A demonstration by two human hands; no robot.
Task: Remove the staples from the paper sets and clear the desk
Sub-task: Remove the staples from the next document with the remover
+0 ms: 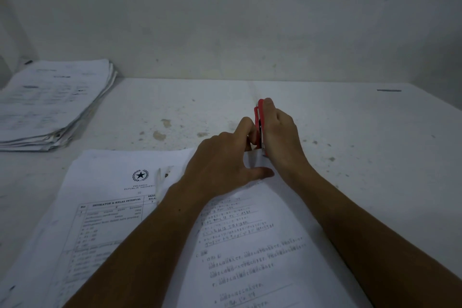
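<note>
Hands meeting at the far corner of a paper set (250, 245) on the white desk (362, 132).

Right hand (280, 132) stands on its edge, fingers curled round a red staple remover (259, 117) held upright, its lower end down at the sheet's top corner. Left hand (220, 157) lies palm-down on the same corner, thumb stretched along the page, forefinger bent and reaching to the tool; whether it pinches the paper cannot be told. Both forearms run in from the near edge across the pages. Beneath lies another printed sheet (105, 195) with a star emblem. A stack of papers (50, 105) sits well apart at far left.
</note>
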